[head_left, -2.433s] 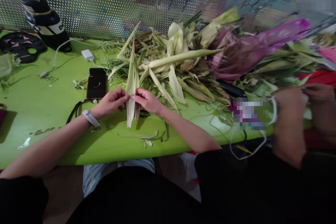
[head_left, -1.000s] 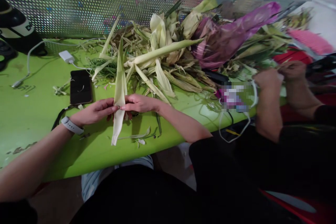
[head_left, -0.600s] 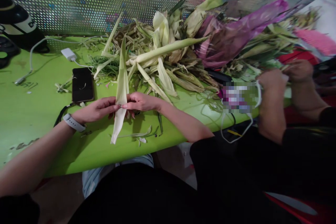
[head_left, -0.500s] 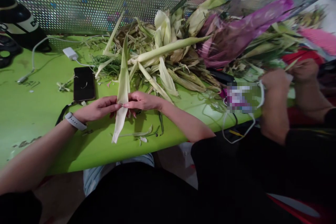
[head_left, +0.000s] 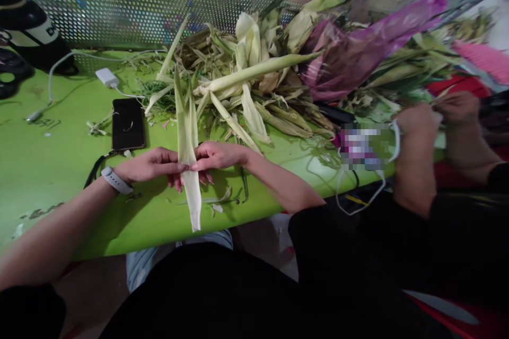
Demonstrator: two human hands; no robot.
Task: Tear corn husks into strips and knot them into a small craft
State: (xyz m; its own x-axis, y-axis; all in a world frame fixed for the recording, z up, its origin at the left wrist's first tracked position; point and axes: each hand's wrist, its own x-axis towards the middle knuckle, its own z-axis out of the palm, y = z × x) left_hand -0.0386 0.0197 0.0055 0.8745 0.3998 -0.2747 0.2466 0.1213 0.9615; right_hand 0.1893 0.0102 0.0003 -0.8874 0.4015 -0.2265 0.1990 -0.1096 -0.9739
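Observation:
A long pale corn husk point(head_left: 186, 137) stands nearly upright between my hands, its split tips pointing toward the pile and its broad white end hanging toward the table's front edge. My left hand point(head_left: 161, 165), with a white band at the wrist, pinches it from the left side. From the right side my right hand point(head_left: 217, 157) pinches it at the same spot, so the two thumbs almost meet. The fingers under the husk are partly hidden. Beyond my hands lies a heap of corn husks point(head_left: 254, 71), some pale and fresh, others brown and dry.
A phone point(head_left: 128, 124) and a white adapter with cable point(head_left: 106, 77) lie on the green table point(head_left: 35, 169). Dark bottle point(head_left: 29, 26) at far left. Purple plastic bag point(head_left: 350, 58) on the heap. At right, a co-worker's hands point(head_left: 421, 119) work close by. Perforated metal panel point(head_left: 131, 5) behind.
The husk has swung: its lower end has moved right and slightly nearer to me, and its upper tips now show apart. Both hands keep their pinch, slightly lower.

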